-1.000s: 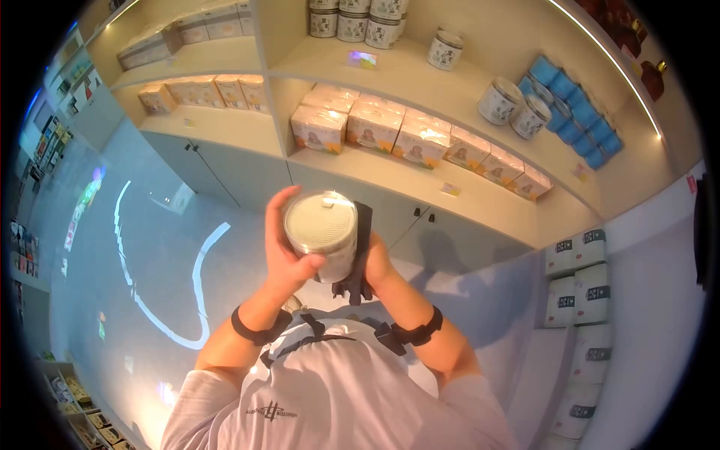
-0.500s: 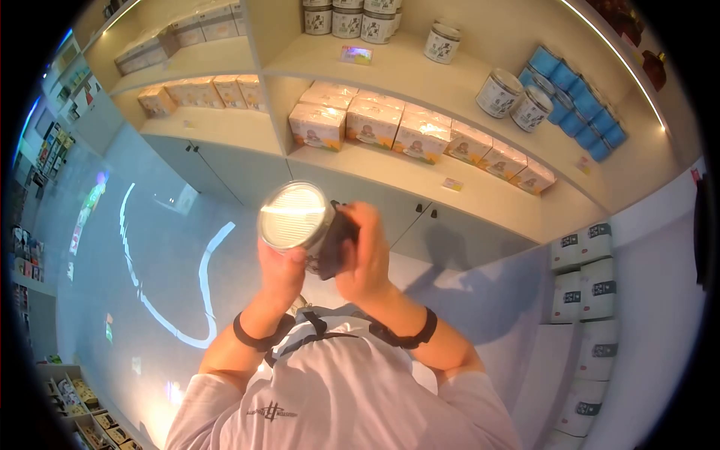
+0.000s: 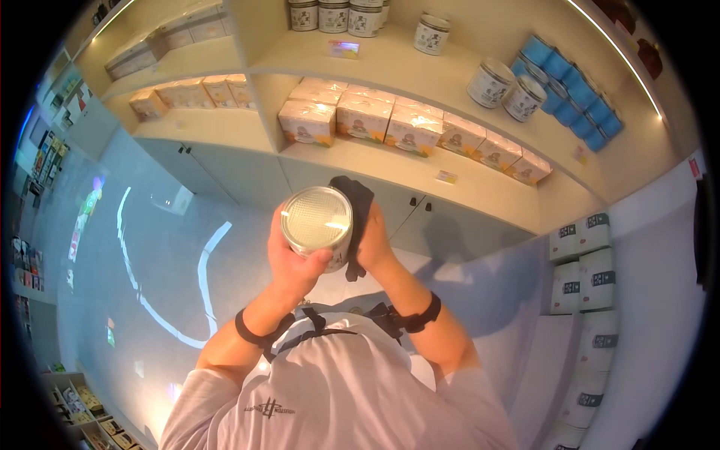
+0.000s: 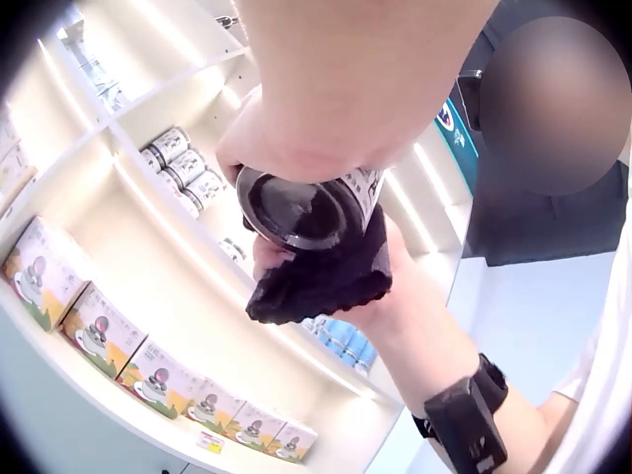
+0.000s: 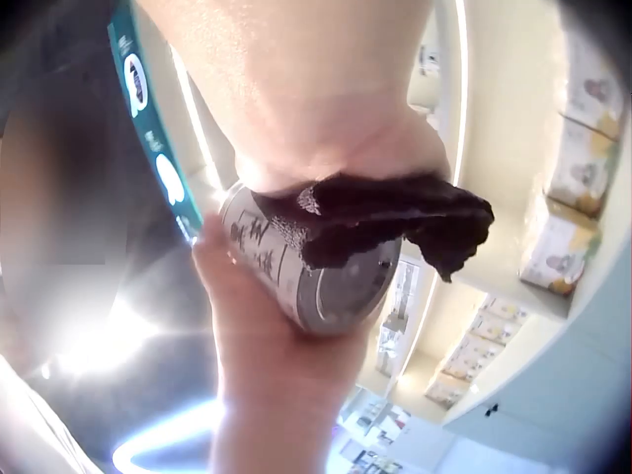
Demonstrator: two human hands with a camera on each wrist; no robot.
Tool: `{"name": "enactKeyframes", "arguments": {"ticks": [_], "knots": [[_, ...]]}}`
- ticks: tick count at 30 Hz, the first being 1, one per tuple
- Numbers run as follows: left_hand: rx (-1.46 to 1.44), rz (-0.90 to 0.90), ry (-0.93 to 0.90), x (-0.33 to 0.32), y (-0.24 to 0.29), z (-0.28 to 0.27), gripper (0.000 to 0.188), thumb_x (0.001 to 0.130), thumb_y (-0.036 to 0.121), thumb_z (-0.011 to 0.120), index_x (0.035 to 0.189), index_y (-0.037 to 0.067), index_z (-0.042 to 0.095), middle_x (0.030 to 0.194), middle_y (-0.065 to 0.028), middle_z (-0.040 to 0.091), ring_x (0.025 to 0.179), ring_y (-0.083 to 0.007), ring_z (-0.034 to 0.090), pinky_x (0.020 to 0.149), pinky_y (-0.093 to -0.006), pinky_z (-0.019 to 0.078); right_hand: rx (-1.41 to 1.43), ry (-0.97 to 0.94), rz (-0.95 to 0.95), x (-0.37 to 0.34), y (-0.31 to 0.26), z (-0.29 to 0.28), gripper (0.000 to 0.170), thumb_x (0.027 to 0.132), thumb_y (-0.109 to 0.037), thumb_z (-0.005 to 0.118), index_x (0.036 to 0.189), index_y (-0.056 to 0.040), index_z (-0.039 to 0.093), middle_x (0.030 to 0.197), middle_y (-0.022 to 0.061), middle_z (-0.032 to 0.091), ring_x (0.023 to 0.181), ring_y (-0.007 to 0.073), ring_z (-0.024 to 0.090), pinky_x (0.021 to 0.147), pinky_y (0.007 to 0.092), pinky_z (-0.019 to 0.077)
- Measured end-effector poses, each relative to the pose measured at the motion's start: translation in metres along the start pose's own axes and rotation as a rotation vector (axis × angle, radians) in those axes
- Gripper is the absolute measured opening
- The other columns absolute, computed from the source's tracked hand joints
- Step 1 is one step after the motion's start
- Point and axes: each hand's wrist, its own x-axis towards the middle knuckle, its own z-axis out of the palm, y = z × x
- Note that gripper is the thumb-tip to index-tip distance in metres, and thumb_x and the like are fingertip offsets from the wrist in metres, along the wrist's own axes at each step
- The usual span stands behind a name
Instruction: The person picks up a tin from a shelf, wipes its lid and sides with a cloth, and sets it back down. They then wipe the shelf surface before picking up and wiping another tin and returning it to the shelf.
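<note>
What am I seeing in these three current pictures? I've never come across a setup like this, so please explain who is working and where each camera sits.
There is no machine: a person works with two bare hands. One camera, worn on the head, looks forward and down; the other two, one on each wrist, look at that hand's work. The left hand grips a can, its lid facing the head camera; the left wrist view shows its dark bottom. The right hand holds a dark cloth against the can's side. In front, the upper shelf bears labelled cans and blue cylinders; the lower one bears printed cartons.
</note>
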Motion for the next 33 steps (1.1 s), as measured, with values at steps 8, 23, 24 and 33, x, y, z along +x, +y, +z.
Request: {"name": "enactKeyframes", "arguments": {"ticks": [8,23,24,33], "knots": [[-0.064,-0.057,-0.014,-0.001,-0.02,-0.017,0.105,0.074,0.08,0.065,0.128,-0.008,0.052,0.12,-0.0149,0.063,0.113,-0.0229,0.06,0.099,-0.0353,0.0454,0.833,-0.019,1.005,-0.006,-0.018,-0.008,0.048,0.101,-0.039,0.049,0.126,0.0004,0.058,0.103,0.0151,0.07,0.092,0.0213,0.069,0.075,0.034,0.0585],[-0.793,-0.475,0.222,0.033,0.017,0.021,0.071,0.097,0.07,0.037,0.131,0.01,0.054,0.125,-0.0067,0.063,0.113,-0.0219,0.061,0.102,-0.0343,0.0472,-0.446,0.22,-0.194,-0.015,-0.035,0.03,0.066,0.096,-0.01,0.05,0.156,0.0004,0.025,0.154,0.0244,0.033,0.126,0.0376,0.039,0.109,0.0425,0.0284],[-0.87,-0.586,0.195,0.033,0.018,0.021,0.07,0.097,0.069,0.038,0.131,0.01,0.055,0.125,-0.0067,0.063,0.114,-0.0222,0.061,0.102,-0.0346,0.0472,-0.498,0.209,-0.251,-0.012,-0.036,0.024,0.067,0.088,-0.009,0.058,0.151,-0.0035,0.039,0.152,0.0182,0.04,0.115,0.0326,0.044,0.1,0.04,0.0347],[-0.838,-0.835,0.276,0.03,0.019,0.027,0.071,0.097,0.071,0.033,0.133,0.013,0.053,0.125,-0.0081,0.063,0.114,-0.0256,0.061,0.099,-0.0407,0.0496,-0.536,0.212,-0.249,-0.005,-0.021,-0.018,0.052,0.079,-0.006,0.07,0.13,-0.0141,0.066,0.12,0.0014,0.062,0.091,0.0252,0.051,0.086,0.0355,0.0433]]}}
